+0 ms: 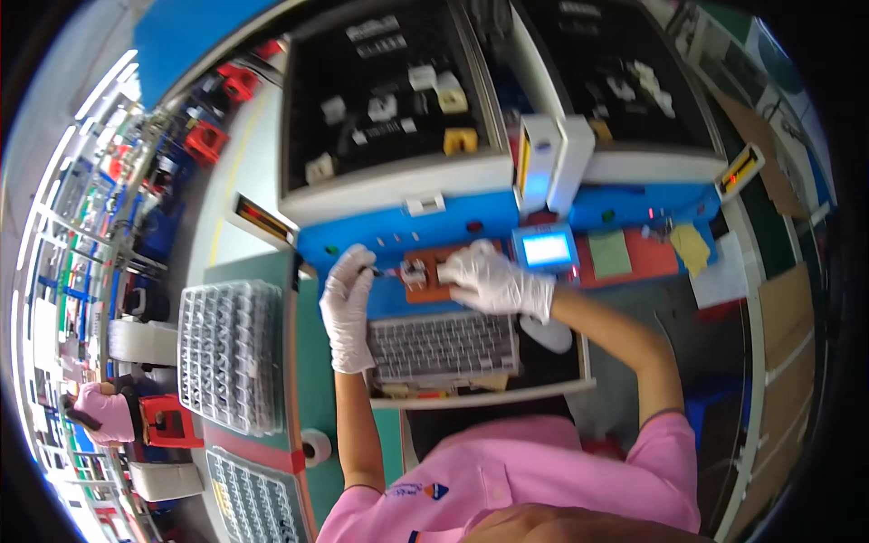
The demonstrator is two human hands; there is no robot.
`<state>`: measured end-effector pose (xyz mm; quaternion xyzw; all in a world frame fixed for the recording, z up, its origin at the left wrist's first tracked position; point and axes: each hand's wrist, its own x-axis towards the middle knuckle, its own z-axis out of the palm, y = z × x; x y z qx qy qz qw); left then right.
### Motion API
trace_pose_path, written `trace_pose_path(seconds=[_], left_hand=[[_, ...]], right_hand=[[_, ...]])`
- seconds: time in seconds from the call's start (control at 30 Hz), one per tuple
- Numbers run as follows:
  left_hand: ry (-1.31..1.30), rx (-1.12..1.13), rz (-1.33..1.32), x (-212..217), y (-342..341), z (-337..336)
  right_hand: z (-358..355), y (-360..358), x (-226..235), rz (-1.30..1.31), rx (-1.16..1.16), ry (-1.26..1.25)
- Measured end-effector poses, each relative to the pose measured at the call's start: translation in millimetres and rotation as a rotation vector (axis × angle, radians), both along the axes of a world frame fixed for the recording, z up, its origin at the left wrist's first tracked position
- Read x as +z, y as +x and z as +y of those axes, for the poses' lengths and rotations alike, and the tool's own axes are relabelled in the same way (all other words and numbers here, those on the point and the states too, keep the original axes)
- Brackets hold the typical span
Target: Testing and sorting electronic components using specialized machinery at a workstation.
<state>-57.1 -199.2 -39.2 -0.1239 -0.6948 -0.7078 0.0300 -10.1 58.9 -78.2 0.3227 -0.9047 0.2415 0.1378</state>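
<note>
**Gloved hands at the orange fixture**

Taking the orange fixture plate as the landmark and reading leftward first: well to its left, on the green bench mat, sits a clear compartment tray filled with rows of small parts. A second such tray lies below it, and a roll of white tape stands between that tray and the person's left forearm. Farther left still, at the picture's rim, another person in a pink sleeve works beside a red block.

Just left of the fixture, the left hand, in a white glove, has its fingers curled together, thumb and forefinger pinching a thin dark tool whose tip points toward the fixture. On the fixture itself, near its left half, stands a small grey metal part. The right hand, also white-gloved, lies over the fixture's right end, fingers bent down and held close together; whether they grip anything beneath cannot be told.

Directly below the fixture is a grey keyboard on a white shelf. Just right of the fixture glows a small blue-framed screen; beyond it lie a green sticky pad and a yellow note. Above the fixture rises the white machine housing with its dark window.
</note>
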Motion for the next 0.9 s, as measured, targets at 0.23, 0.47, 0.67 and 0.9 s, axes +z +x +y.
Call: trace_pose_path(seconds=[0.23, 0.47, 0.67, 0.9], left_hand=[[0.096, 0.083, -0.286, 10.9, 60.9, -35.8], [0.064, 0.052, -0.425, -9.9, 78.5, -43.8], [0.053, 0.019, -0.385, -9.3, 72.1, -22.4], [-0.11, 0.199, -0.016, -38.4, 26.3, 27.9]], right_hand=[[30.2, 16.2, 23.2, 0.052, -0.338, -0.009], [-34.0, -16.5, 19.2, 0.153, -0.314, 0.231], [-61.3, -40.9, -9.9, 0.152, -0.201, 0.275], [-55.9, -51.3, -11.6, 0.154, -0.182, 0.057]])
